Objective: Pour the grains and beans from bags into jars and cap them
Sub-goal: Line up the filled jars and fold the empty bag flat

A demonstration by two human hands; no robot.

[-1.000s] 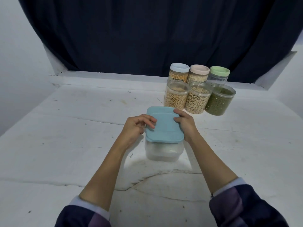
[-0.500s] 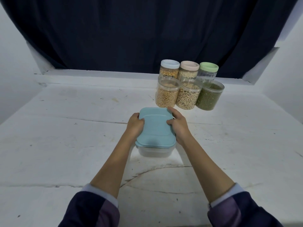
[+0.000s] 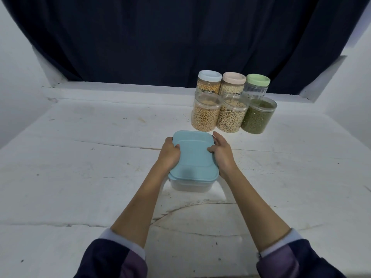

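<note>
Both hands clasp the blue lid on the box: left hand curled over its left edge, right hand gripping its right edge.

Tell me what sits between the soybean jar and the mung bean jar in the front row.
In the head view, a clear-lidded jar of pale mixed beans stands between the soybean jar and the mung bean jar.

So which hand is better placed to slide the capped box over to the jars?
Right, probably: the right hand grips the box on the side nearer the jars; the left hand grips the far side.
</note>
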